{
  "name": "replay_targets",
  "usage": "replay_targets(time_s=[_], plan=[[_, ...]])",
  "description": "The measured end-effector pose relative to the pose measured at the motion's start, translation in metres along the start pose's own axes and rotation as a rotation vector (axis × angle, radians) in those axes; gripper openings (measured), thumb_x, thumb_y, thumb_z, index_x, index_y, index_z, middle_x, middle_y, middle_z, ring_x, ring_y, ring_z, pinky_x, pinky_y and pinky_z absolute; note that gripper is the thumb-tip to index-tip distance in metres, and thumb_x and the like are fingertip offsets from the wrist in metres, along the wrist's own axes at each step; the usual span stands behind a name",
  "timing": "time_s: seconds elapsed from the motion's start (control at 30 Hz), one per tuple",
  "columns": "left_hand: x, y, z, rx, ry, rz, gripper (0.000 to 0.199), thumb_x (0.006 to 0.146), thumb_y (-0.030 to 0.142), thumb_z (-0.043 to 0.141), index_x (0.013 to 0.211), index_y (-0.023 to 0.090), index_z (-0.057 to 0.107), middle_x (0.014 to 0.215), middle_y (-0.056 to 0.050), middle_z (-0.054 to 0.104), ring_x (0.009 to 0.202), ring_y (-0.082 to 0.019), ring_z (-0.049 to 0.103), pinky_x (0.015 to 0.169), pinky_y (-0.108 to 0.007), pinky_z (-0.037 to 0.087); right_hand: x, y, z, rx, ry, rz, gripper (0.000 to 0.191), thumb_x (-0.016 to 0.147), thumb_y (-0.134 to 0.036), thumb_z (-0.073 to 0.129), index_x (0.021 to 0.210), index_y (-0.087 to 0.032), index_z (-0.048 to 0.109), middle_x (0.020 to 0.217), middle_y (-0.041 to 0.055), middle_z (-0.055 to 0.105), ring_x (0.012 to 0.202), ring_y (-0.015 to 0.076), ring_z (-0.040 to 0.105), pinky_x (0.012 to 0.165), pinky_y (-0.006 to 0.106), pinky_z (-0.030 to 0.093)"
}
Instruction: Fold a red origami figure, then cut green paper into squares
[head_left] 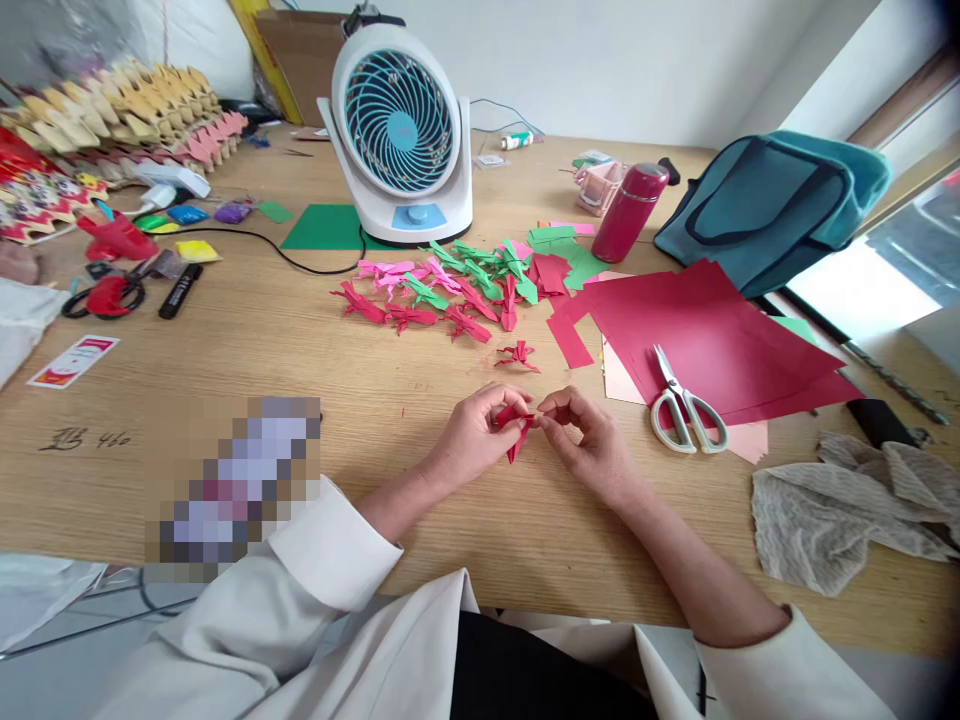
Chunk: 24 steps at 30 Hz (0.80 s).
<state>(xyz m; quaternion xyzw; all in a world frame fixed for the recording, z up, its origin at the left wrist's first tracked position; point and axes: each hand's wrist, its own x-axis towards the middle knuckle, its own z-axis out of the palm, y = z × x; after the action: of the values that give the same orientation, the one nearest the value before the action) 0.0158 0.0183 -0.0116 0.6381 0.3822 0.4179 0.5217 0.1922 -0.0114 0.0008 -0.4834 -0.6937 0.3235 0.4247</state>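
A small folded piece of red paper [516,440] is held between my two hands, above the wooden table. My left hand [480,430] pinches its left side between thumb and fingers. At its upper right tip, the thumb and forefinger of my right hand [589,440] close on the paper. Just beyond my hands lies one folded red paper figure [518,355]. Behind that is a cluster of folded paper figures in red, pink and green [465,278]. White-handled scissors [682,410] rest to the right on large red paper sheets [705,330].
A white fan [403,130] stands at the back, its black cable running left. At right are a red thermos [631,212], a teal bag [772,200] and a crumpled cloth [840,500]. A black marker [180,291] and tape lie left; a blurred-out object [240,480] lies nearer.
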Motion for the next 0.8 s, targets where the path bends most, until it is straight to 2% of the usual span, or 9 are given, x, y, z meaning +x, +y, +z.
replay_targets(time_s=[0.07,0.2,0.43,0.6,0.67,0.8], plan=[[0.002,0.001,-0.001,-0.058,0.022,-0.02,0.007,0.076,0.013,0.064,0.082,0.015,0.061,0.115,-0.008,0.06,0.093,-0.014,0.065,0.075,-0.021,0.052,0.0,0.001,0.001,0.006,-0.014,0.022,0.004,0.092,-0.024,0.056,0.095,-0.021,0.058,0.083,0.002,0.06,0.073,0.0143,0.058,0.069,0.028,0.047],[0.003,0.005,-0.002,-0.177,0.022,-0.095,0.007,0.075,0.015,0.066,0.08,0.014,0.061,0.122,-0.01,0.054,0.081,-0.01,0.064,0.069,-0.022,0.053,-0.001,0.001,0.002,0.013,-0.054,0.037,0.005,0.092,-0.023,0.054,0.095,-0.021,0.059,0.085,0.0028,0.063,0.075,0.0151,0.059,0.069,0.029,0.047],[0.005,0.002,-0.003,-0.19,0.026,-0.062,0.006,0.072,0.014,0.068,0.075,0.015,0.063,0.114,-0.009,0.058,0.111,-0.021,0.059,0.093,-0.031,0.047,0.001,0.005,0.007,0.145,-0.046,0.135,0.008,0.091,-0.029,0.058,0.092,-0.021,0.059,0.084,0.0031,0.063,0.075,0.0162,0.059,0.067,0.03,0.046],[0.006,0.001,-0.002,-0.132,0.008,0.01,0.004,0.073,0.013,0.066,0.074,0.016,0.065,0.107,-0.009,0.061,0.119,-0.022,0.055,0.094,-0.03,0.045,0.001,0.011,0.01,0.281,-0.059,0.211,0.016,0.089,-0.036,0.063,0.091,-0.02,0.06,0.082,0.0032,0.064,0.071,0.0158,0.057,0.064,0.029,0.045],[0.006,0.001,-0.001,-0.103,0.002,0.016,0.005,0.074,0.012,0.064,0.074,0.017,0.065,0.101,-0.007,0.063,0.113,-0.019,0.058,0.09,-0.027,0.046,0.0,0.013,0.01,0.308,-0.064,0.227,0.017,0.089,-0.037,0.064,0.09,-0.02,0.061,0.082,0.0031,0.065,0.071,0.0155,0.057,0.064,0.029,0.044],[0.006,-0.002,-0.001,-0.102,-0.035,0.007,0.007,0.075,0.011,0.061,0.073,0.017,0.064,0.078,-0.001,0.063,0.08,-0.012,0.06,0.072,-0.022,0.047,0.0,0.015,0.01,0.345,-0.069,0.234,0.019,0.088,-0.039,0.065,0.089,-0.02,0.062,0.083,0.0029,0.065,0.072,0.0152,0.057,0.065,0.028,0.044]])
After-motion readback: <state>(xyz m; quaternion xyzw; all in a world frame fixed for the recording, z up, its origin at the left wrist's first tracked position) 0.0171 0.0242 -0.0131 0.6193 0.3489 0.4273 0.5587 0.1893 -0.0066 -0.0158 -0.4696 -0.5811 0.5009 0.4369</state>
